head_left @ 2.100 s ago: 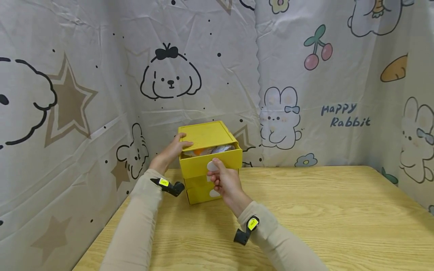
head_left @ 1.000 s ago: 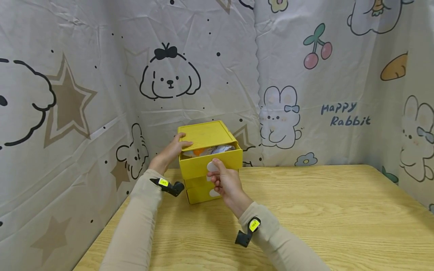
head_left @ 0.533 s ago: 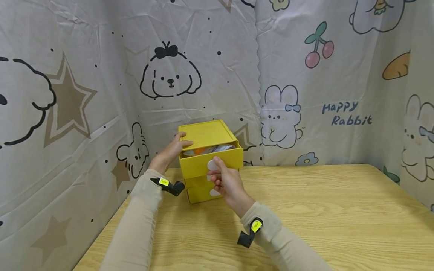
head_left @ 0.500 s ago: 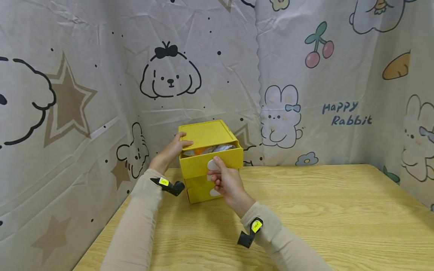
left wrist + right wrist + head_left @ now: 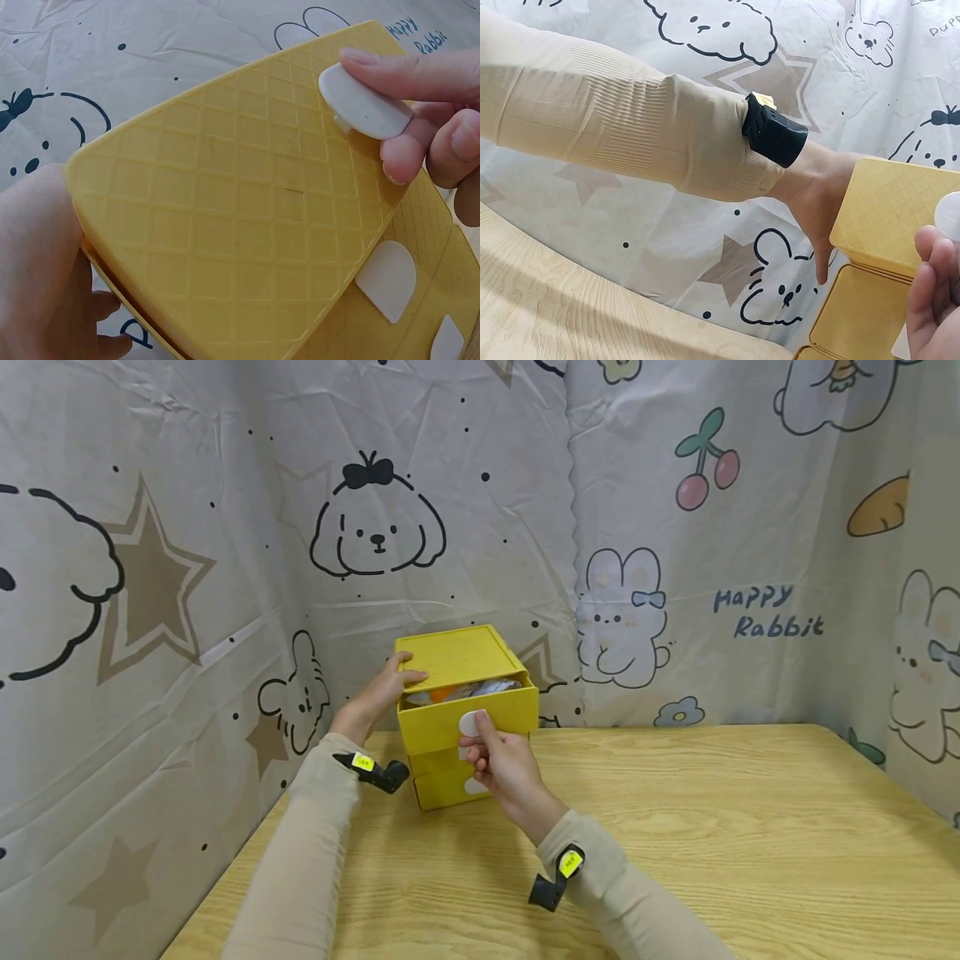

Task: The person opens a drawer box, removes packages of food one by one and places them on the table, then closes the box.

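Note:
A yellow drawer box [image 5: 457, 658] stands at the back left of the table. Its top drawer [image 5: 442, 727] is pulled partway out, showing packets in orange and silvery-white wrapping [image 5: 468, 691]. My right hand [image 5: 513, 772] pinches that drawer's round white knob [image 5: 469, 724] between thumb and fingers, plain in the left wrist view on the white knob [image 5: 364, 105]. My left hand [image 5: 375, 697] rests on the box's near left corner, with thumb and a finger on top. Other fingers lie along the side, partly hidden.
Lower drawers carry white knobs too, the lowest knob [image 5: 475, 787] partly beside my right hand. The wooden table [image 5: 712, 827] stretches to the right. A patterned cloth [image 5: 480, 552] hangs close behind and to the left of the box.
The right wrist has drifted slightly right and down, its thumb still on the knob. Left hand, box and the drawer's gap look nearly the same.

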Demonstrator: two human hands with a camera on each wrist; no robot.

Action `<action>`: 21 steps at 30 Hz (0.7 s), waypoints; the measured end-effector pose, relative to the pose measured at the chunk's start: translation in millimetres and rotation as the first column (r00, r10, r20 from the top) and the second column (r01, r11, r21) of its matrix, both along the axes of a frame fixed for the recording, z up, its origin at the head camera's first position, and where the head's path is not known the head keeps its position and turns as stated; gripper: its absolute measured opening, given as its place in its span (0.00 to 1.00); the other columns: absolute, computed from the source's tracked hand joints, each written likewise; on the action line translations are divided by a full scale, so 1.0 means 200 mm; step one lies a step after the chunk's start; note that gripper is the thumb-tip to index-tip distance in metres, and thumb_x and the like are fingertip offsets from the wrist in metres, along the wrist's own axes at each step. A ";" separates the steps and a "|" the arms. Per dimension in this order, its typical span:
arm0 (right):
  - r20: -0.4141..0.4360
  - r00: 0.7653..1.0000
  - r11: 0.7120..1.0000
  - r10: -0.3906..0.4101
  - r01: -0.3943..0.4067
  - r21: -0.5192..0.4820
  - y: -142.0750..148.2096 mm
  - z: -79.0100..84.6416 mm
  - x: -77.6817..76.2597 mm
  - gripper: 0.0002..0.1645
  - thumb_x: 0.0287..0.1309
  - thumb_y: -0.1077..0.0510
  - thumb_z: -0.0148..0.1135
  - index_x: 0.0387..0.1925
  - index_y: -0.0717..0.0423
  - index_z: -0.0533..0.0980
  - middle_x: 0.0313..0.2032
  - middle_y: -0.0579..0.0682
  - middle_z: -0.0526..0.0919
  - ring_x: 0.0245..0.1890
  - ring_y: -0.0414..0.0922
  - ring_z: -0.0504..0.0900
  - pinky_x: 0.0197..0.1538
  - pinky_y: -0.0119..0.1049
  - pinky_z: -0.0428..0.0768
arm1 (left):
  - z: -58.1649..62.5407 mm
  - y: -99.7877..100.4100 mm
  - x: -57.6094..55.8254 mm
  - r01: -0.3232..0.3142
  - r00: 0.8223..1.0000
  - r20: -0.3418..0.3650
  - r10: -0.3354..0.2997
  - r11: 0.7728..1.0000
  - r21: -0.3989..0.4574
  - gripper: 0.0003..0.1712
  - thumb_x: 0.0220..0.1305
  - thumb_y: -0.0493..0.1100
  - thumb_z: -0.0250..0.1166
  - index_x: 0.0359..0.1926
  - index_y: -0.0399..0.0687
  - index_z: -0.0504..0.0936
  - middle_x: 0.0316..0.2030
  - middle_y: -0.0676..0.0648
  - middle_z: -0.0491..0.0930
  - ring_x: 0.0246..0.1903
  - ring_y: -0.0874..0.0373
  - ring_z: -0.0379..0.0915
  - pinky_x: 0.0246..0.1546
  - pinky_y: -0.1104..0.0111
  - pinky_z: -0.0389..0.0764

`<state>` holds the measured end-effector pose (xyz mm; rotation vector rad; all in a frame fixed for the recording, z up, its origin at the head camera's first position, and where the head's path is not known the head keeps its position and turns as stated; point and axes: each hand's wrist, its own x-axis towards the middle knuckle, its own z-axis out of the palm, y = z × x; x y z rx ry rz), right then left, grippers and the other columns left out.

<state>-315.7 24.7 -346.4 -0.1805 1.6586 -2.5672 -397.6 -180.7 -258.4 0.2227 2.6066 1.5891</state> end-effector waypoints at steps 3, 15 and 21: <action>-0.011 1.000 1.000 0.005 -0.005 -0.001 0.00 0.00 0.00 0.35 0.71 0.34 0.58 0.37 0.65 0.84 0.21 0.45 0.78 0.20 0.34 0.70 0.25 0.26 0.73 | 0.00 0.00 0.00 -0.003 1.000 -0.002 0.003 1.000 0.003 0.45 0.77 0.55 0.55 0.83 0.54 0.42 0.81 0.40 0.38 0.79 0.42 0.33 0.74 0.42 0.39; -0.010 1.000 1.000 0.007 -0.007 -0.012 0.00 -0.01 0.00 0.32 0.71 0.36 0.59 0.35 0.63 0.84 0.22 0.45 0.78 0.20 0.35 0.71 0.26 0.26 0.72 | 0.00 0.00 0.01 -0.004 1.000 -0.001 0.004 1.000 -0.006 0.44 0.77 0.56 0.55 0.83 0.54 0.43 0.81 0.40 0.39 0.79 0.43 0.33 0.74 0.43 0.40; -0.013 1.000 1.000 0.011 -0.012 -0.022 0.01 -0.01 0.01 0.32 0.70 0.35 0.60 0.34 0.62 0.84 0.21 0.45 0.79 0.20 0.35 0.71 0.26 0.26 0.72 | 0.00 0.00 0.01 0.001 1.000 0.006 -0.001 1.000 -0.009 0.44 0.77 0.57 0.54 0.83 0.55 0.43 0.81 0.40 0.39 0.79 0.43 0.33 0.74 0.43 0.39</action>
